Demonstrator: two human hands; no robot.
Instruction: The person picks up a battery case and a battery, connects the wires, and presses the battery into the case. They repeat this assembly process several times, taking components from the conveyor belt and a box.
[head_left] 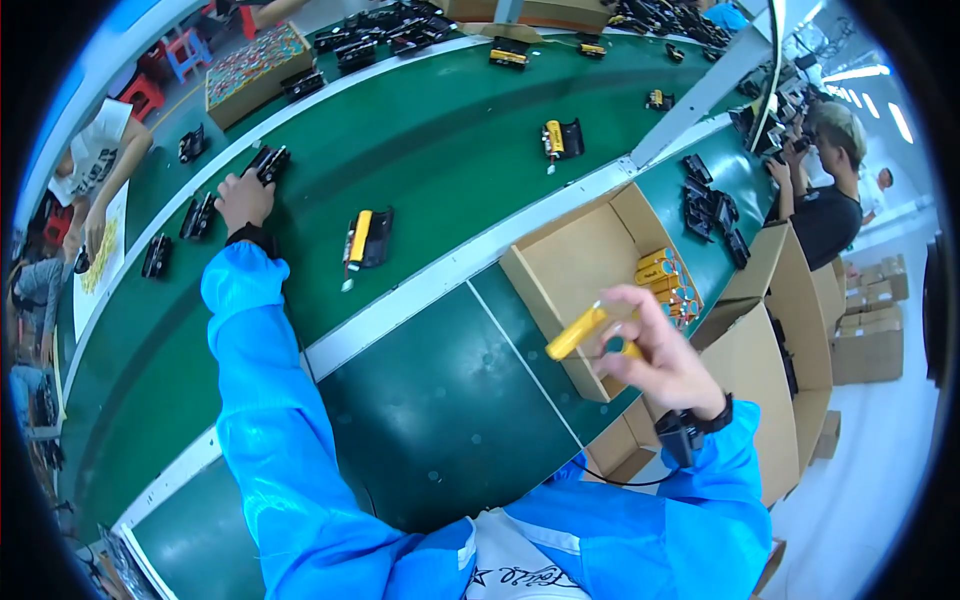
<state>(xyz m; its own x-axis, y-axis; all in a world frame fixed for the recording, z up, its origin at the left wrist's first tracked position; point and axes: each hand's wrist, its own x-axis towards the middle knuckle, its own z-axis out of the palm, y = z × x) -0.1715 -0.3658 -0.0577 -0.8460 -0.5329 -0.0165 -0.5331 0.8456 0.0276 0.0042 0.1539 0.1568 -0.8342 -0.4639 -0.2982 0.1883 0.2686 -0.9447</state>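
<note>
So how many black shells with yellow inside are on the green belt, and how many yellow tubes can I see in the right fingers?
Yellow-filled black shells: 5
Yellow tubes showing in the right fingers: 2
Total: 7

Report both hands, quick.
Left hand: at a black case; whether it grips cannot be told.
Right hand: closed, holding at least one yellow cell.
</note>
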